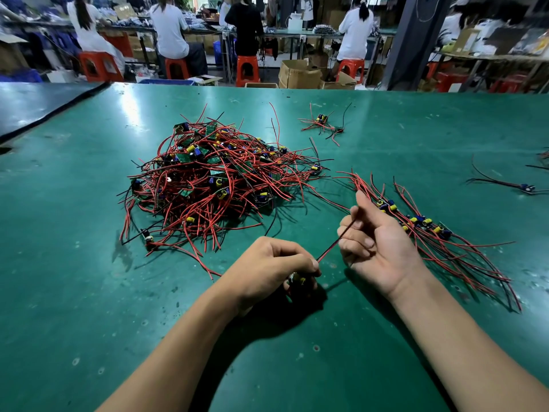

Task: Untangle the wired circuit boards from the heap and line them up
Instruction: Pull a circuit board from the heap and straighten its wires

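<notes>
A tangled heap of small circuit boards with red and black wires (214, 179) lies on the green table (89, 292), left of centre. To the right, several boards (421, 224) lie side by side in a slanted row, wires fanned out. My left hand (273, 269) grips one small board with yellow parts (297, 279), mostly hidden under its fingers. That board's red and black wire (329, 248) runs tight up to my right hand (374, 239), whose curled fingers hold it.
A small loose cluster of wired boards (322, 123) sits at the far middle. One stray board with black wires (525, 187) lies at the right edge. Beyond the table's far edge, people sit on red stools (248, 69) at other benches, beside cardboard boxes (300, 74).
</notes>
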A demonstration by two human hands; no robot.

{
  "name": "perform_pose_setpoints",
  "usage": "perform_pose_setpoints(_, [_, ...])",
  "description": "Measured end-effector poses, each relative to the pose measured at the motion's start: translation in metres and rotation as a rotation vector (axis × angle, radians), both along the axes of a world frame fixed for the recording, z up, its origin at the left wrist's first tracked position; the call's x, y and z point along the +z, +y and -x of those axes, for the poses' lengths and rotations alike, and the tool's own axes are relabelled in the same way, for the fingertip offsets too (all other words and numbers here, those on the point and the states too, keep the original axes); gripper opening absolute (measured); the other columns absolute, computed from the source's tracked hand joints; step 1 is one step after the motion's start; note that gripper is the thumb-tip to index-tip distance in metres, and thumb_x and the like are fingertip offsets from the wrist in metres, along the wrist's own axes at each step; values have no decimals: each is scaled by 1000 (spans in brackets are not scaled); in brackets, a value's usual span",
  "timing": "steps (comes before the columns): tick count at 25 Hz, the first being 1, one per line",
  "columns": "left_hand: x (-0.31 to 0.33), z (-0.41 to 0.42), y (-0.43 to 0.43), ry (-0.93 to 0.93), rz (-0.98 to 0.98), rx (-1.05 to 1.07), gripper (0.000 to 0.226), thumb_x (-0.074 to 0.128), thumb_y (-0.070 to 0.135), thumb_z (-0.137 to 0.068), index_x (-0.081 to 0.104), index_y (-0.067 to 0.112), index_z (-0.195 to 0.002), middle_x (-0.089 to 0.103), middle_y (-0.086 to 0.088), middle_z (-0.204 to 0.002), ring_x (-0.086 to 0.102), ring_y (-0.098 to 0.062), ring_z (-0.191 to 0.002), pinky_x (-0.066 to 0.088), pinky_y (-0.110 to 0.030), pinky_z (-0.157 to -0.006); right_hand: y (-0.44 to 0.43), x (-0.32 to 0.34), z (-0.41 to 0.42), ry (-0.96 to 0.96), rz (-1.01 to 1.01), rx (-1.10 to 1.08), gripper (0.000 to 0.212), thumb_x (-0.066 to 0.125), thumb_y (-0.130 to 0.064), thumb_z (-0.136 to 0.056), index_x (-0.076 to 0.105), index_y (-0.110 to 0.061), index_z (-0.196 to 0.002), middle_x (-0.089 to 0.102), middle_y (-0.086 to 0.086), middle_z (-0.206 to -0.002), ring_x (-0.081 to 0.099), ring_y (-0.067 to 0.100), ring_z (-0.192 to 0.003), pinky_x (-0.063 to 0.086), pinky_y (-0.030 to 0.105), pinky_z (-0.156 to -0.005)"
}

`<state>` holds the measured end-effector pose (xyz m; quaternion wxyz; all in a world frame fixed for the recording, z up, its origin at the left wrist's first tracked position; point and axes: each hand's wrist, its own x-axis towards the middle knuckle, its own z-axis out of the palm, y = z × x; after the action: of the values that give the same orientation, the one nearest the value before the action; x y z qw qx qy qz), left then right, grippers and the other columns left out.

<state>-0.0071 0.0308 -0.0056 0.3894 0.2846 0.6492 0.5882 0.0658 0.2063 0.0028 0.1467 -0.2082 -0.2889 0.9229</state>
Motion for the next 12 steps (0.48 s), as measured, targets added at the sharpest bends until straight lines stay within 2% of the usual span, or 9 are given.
perform_pose_setpoints(3, [-1,-2,1,-40,-18,60,10,69,19,-76,74,12,-70,68,-14,-67,56,-28,-66,41,-40,-70,-8,-7,1,-76,-313,-53,38,70,-46,-74,64,-10,-85,41,-7,-60,27,1,-36,21,13,-32])
perform_pose_setpoints(5, [-3,-2,3,-114,-50,102,14,68,13,-84,73,12,-71,67,-15,-67,60,-25,-57,46,-32,-63,-19,-13,0,-80,-497,23,49,76,-46,-68,67,-6,-95,47,-7,-59,31,2,-39,26,14,-34])
perform_pose_setpoints(7, [-3,-1,3,-165,-85,132,18,61,8,-90,72,7,-76,68,-18,-69,61,-22,-53,50,-26,-54,-33,-19,0,-62,-562,176,50,82,-40,-64,71,-4,-97,55,0,-60,38,5,-37,34,16,-34])
perform_pose_setpoints(9, [-3,-1,3,-176,-105,133,18,58,6,-92,70,2,-80,69,-20,-72,61,-21,-53,51,-25,-52,-37,-22,0,-59,-576,249,41,83,-35,-66,75,-6,-94,59,4,-60,43,7,-38,39,17,-36])
perform_pose_setpoints(12, [0,0,2,-228,-124,139,18,59,6,-91,69,4,-77,67,-15,-67,58,-20,-52,48,-23,-50,-25,-21,-1,-85,-630,259,34,79,-37,-73,78,-8,-90,52,-3,-56,42,7,-44,35,17,-40])
